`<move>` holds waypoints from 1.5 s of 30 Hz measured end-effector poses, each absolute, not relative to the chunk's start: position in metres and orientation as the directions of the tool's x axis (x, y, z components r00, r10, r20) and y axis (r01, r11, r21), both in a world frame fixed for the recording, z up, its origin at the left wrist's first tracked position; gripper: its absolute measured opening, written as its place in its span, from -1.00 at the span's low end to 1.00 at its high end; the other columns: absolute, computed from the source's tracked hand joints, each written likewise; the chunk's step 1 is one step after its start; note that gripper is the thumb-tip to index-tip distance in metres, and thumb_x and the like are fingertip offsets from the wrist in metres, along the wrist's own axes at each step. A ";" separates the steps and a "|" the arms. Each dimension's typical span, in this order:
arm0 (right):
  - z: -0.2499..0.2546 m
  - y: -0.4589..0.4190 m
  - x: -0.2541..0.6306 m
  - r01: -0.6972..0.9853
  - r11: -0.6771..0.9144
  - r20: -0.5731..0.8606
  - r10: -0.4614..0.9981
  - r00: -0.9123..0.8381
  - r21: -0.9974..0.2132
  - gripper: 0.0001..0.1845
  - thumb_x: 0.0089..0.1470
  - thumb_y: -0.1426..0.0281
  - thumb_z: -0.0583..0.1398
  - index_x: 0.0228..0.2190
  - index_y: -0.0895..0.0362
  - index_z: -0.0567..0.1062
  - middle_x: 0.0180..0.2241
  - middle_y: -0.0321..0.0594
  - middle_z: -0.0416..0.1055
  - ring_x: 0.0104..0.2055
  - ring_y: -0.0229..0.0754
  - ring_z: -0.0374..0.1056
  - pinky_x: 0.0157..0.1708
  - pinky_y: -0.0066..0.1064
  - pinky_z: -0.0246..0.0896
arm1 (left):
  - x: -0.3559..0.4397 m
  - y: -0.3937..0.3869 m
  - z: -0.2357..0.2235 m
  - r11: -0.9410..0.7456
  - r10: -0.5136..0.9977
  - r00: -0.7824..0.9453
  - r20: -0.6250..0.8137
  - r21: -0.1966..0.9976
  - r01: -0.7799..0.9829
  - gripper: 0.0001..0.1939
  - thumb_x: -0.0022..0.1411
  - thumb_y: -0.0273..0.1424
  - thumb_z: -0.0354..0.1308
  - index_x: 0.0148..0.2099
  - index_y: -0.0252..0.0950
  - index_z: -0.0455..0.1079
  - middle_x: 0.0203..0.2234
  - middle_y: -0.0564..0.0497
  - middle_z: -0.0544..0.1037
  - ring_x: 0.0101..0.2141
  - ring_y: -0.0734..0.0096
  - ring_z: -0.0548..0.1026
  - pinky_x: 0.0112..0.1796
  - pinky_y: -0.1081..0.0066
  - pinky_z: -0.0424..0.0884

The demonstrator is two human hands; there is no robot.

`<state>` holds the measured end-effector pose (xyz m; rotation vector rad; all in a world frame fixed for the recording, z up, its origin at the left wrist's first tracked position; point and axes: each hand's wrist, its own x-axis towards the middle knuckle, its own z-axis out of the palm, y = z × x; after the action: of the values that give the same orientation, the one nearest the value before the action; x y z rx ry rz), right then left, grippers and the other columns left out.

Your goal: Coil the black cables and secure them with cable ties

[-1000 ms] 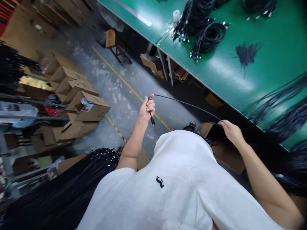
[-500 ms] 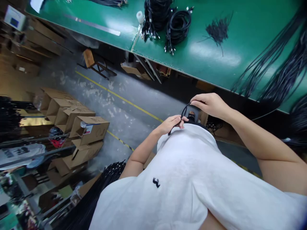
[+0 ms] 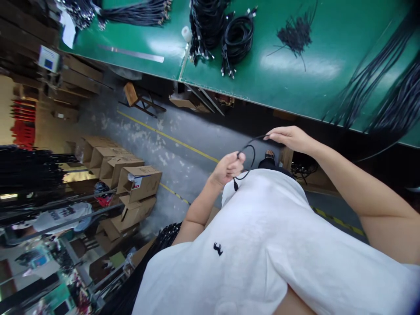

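Note:
A thin black cable point(image 3: 253, 154) runs in a loose loop between my two hands, in front of my waist. My left hand point(image 3: 229, 167) is closed around part of it, and a dark connector end hangs just below those fingers. Further right, my right hand point(image 3: 288, 136) pinches the cable between thumb and fingertips. Beyond the hands, on the green table point(image 3: 295, 94), lie a coiled black cable bundle point(image 3: 239, 39) and a larger bundle point(image 3: 208, 30) beside it.
Loose black ties point(image 3: 295, 37) lie in a pile on the table, and long black cables point(image 3: 393, 96) hang over its right edge. A metal ruler point(image 3: 134, 53) lies at the left. Open cardboard boxes point(image 3: 141, 181) and a wooden stool point(image 3: 138, 98) stand on the floor.
The cable between my hands has opened from a narrow, tight loop into a wider one. My hands have moved slightly further apart, and the left hand has closed into a fist.

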<state>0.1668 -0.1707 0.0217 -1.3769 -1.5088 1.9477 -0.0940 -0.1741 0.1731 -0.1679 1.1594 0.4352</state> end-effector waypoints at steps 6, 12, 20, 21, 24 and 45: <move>0.008 -0.254 0.209 0.614 -0.054 -0.491 0.657 -0.572 -0.788 -0.63 0.28 0.31 0.00 -0.31 0.14 0.58 -0.24 0.03 0.53 -0.26 -0.05 0.42 -0.30 -0.30 0.19 | -0.139 -0.140 0.199 0.624 0.485 -0.175 -0.857 0.479 -0.617 -0.67 0.48 -0.31 -0.14 -0.04 -0.23 0.46 -0.68 0.21 0.17 -0.75 0.71 0.03 -0.76 0.73 -0.07; 0.102 -0.224 0.152 0.217 0.270 -0.040 0.537 -0.842 -0.938 -0.56 0.37 0.24 -0.07 -0.29 0.14 0.53 -0.42 -0.15 0.45 -0.40 -0.20 0.34 -0.32 -0.38 0.14 | -0.097 -0.159 0.153 0.950 0.237 0.150 -0.960 0.197 -0.242 -0.74 0.34 -0.37 0.13 0.01 -0.38 0.44 -0.51 0.07 0.49 -0.56 0.65 0.40 -0.49 0.63 0.33; 0.061 -0.146 0.172 0.191 -0.096 -0.210 0.591 -0.779 -0.977 -0.53 0.32 0.08 -0.04 -0.28 0.11 0.51 -0.32 -0.17 0.47 -0.29 -0.19 0.37 -0.27 -0.41 0.18 | -0.069 -0.169 0.152 0.990 0.100 0.521 -0.848 0.034 -0.135 -0.66 0.28 -0.20 0.19 -0.21 -0.44 0.51 -0.76 0.23 0.15 -0.77 0.72 0.04 -0.70 0.62 0.05; 0.043 -0.149 0.184 0.210 -0.147 -0.256 0.600 -0.758 -0.967 -0.53 0.31 0.07 -0.03 -0.26 0.11 0.52 -0.28 -0.17 0.49 -0.25 -0.18 0.39 -0.23 -0.40 0.20 | -0.073 -0.165 0.157 0.979 0.114 0.464 -0.878 0.020 -0.204 -0.67 0.34 -0.23 0.11 -0.26 -0.43 0.50 -0.77 0.26 0.06 -0.79 0.74 -0.05 -0.73 0.64 -0.03; -0.013 -0.172 0.227 0.408 -0.179 -0.416 0.664 -0.622 -0.895 -0.55 0.30 0.13 -0.03 -0.23 0.14 0.54 -0.16 -0.08 0.52 -0.13 -0.11 0.40 -0.10 -0.34 0.19 | -0.090 -0.152 0.170 0.897 0.216 0.206 -0.954 0.110 -0.428 -0.60 0.45 -0.31 -0.09 -0.28 -0.38 0.49 -0.77 0.26 -0.05 -0.81 0.75 -0.18 -0.77 0.65 -0.17; 0.058 -0.150 0.176 0.243 0.024 -0.188 0.562 -0.806 -0.970 -0.60 0.31 0.12 -0.02 -0.33 0.07 0.49 -0.35 -0.24 0.52 -0.34 -0.20 0.38 -0.22 -0.34 0.11 | -0.073 -0.170 0.141 0.960 0.119 0.526 -0.842 0.233 0.156 -0.52 0.17 -0.06 0.25 -0.13 -0.42 0.42 -0.56 0.06 0.48 -0.58 0.57 0.39 -0.46 0.49 0.31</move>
<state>0.1757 -0.1503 0.0584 -0.8317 -2.0529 1.8573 -0.0733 -0.1702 0.1414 0.2957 1.0210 -0.0227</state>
